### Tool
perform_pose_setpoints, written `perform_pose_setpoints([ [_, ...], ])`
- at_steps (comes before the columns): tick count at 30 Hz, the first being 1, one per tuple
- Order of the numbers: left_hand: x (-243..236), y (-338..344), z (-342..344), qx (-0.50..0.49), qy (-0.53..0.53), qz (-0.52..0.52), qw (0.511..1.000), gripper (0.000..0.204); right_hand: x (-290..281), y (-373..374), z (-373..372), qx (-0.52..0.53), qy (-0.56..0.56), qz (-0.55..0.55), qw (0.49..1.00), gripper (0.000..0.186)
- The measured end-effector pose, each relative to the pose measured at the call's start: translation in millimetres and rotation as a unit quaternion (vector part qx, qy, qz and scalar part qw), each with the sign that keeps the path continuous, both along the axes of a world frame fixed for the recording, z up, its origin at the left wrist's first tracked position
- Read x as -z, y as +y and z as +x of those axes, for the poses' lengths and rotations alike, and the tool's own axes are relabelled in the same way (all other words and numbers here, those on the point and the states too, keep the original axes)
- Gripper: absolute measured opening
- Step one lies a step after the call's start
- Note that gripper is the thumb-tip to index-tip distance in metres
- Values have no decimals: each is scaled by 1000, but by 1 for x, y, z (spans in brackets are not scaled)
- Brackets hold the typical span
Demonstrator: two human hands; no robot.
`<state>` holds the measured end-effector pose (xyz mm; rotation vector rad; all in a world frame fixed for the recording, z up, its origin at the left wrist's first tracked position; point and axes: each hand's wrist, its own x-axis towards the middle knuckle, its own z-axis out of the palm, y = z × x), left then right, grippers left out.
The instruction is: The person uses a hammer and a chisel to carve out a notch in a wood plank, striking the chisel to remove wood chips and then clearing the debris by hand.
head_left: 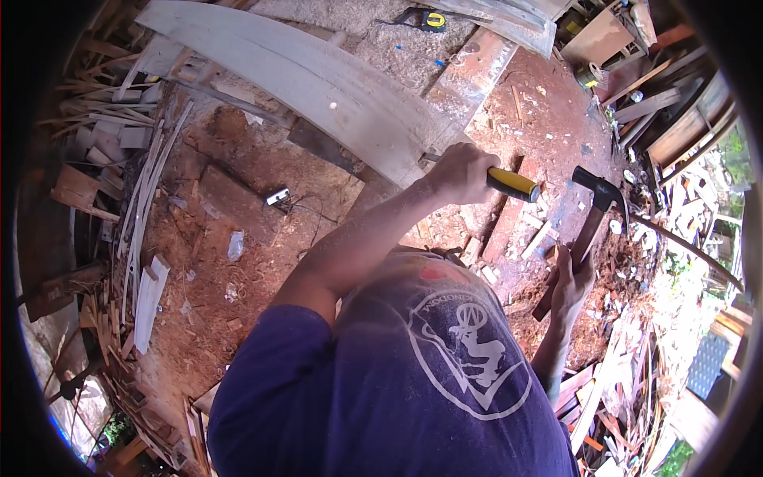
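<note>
The left hand [461, 171] is closed around a yellow-handled chisel [510, 184], the yellow and black grip sticking out to the right of the fist while the metal shaft runs out the other side toward the long pale board [318, 83]. The blade end sits right at the board's lower edge; whether the tip is actually biting the wood cannot be told, since the fist covers it. The right hand [571, 282] is wrapped tight around the wooden handle of a claw hammer [596, 211], whose black head is lifted above and just to the right of the chisel's butt end, apart from it.

Below both hands lies red sawdust [262, 262] with short wood offcuts [536, 238] scattered near the hammer. A tape measure [433, 20] rests well beyond the left hand, past the board.

The risks look plain enough. The hammer head stands close to the left knuckles, so a blow landing off the chisel's small butt could strike the fingers. The chisel is held low on its grip and at a slant, so a glancing hit could make it skid along the board's edge rather than cut. Loose offcuts and thick sawdust underfoot could shift under weight and spoil the aim.
</note>
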<state>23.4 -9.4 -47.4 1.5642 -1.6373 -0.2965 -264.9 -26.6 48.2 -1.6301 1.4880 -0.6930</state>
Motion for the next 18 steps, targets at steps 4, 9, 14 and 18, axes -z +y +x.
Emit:
perform_pose_setpoints([
  [4,-6,0,4,10,27,12,999,7,-1,-1,-19,-70,-23,-58,996,28],
  [9,-23,4,9,-22,47,5,999,11,-93,-3,-51,22,-270,-259,927,23],
  [14,-19,-2,10,-26,42,-25,998,14,-114,22,-10,-26,-279,-391,877,19],
  [18,-17,0,12,-26,46,-5,999,14,-43,30,20,-94,-120,-270,951,16],
])
